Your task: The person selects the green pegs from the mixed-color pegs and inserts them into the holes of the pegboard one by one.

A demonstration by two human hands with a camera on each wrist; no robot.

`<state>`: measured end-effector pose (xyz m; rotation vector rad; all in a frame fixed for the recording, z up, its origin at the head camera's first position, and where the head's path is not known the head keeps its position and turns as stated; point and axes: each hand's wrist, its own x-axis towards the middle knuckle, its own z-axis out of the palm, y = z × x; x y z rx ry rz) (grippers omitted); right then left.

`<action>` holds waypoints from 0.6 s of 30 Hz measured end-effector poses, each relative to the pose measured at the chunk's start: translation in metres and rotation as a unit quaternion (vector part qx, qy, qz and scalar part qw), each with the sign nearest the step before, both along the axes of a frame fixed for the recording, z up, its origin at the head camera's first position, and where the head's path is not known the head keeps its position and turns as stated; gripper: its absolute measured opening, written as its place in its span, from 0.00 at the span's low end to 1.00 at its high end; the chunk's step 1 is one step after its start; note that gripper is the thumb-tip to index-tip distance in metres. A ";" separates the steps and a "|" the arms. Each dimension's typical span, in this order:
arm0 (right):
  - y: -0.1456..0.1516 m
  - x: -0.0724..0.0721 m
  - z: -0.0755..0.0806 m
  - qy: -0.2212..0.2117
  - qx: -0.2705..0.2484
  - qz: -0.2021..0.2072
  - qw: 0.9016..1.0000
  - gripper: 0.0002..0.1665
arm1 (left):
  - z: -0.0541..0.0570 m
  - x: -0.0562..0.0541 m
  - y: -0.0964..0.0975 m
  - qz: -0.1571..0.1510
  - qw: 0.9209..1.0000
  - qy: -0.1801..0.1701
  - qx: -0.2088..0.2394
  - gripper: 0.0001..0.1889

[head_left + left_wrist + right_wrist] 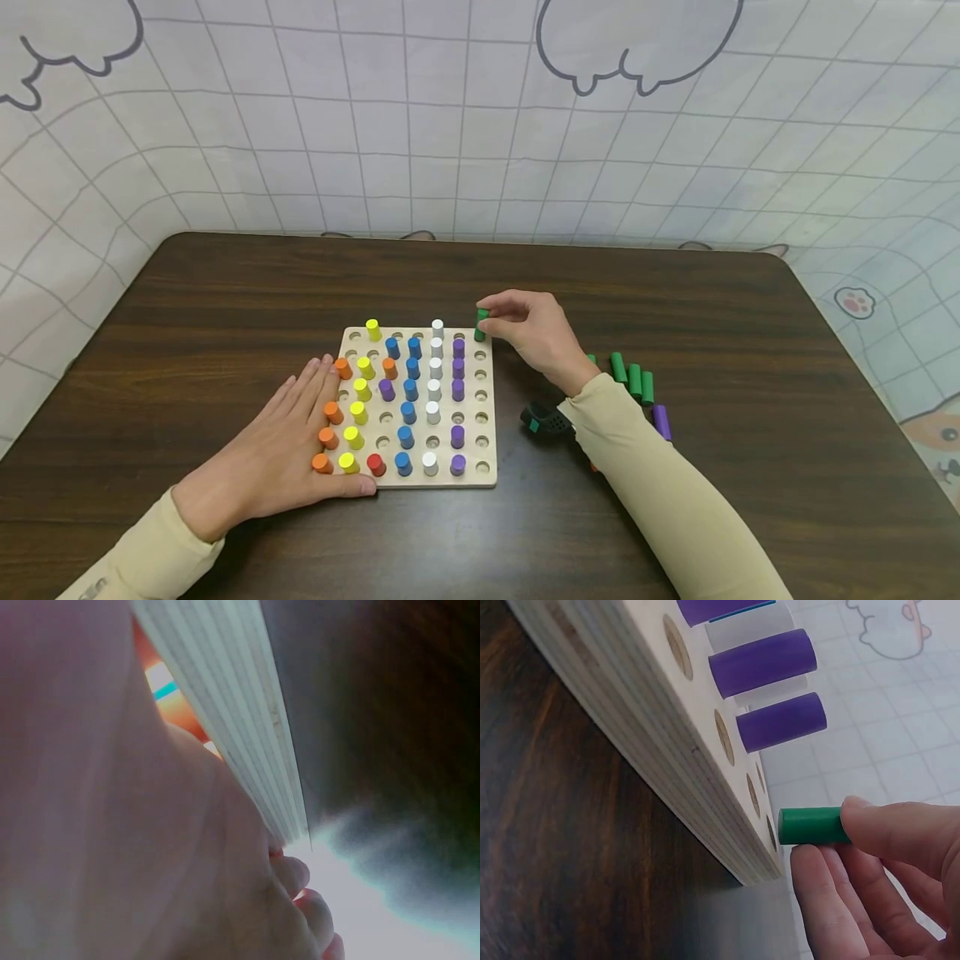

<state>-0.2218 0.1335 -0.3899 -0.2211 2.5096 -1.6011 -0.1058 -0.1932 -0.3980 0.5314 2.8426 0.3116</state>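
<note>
A square wooden pegboard (469, 417) carries columns of orange, yellow, blue, white and purple pegs, with one red peg (377, 465) in the front row. My left hand (273, 454) lies with straight fingers along its left side, thumb at the front edge. In the left wrist view, the palm is against the board's layered side (232, 720). At the far right corner, my right hand (542, 333) pinches a green peg (810, 826) between thumb and fingers. The peg's lower end is right at a hole of the rightmost column, whose other holes show no pegs.
Several loose green pegs (635, 381) lie right of the board, beside a purple peg (662, 422). The right sleeve (637, 454) partly covers this group. A black wrist device (546, 419) shows near the cuff. A white grid-patterned curtain (450, 125) hangs behind the dark table (247, 283).
</note>
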 end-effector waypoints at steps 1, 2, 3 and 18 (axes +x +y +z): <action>0.000 0.000 0.000 0.000 0.001 0.000 1.000 0.17 | 0.000 0.000 0.000 0.000 1.000 -0.001 0.000 0.73; 0.000 0.000 -0.001 0.000 0.002 0.001 1.000 0.17 | 0.000 0.000 0.000 0.000 1.000 -0.001 0.001 0.73; 0.000 0.000 -0.001 0.000 0.002 0.002 1.000 0.17 | 0.000 0.000 0.000 -0.001 1.000 -0.001 0.000 0.73; 0.001 0.005 0.003 -0.018 0.000 0.026 0.999 0.19 | -0.001 0.001 0.000 -0.002 1.000 0.000 0.001 0.72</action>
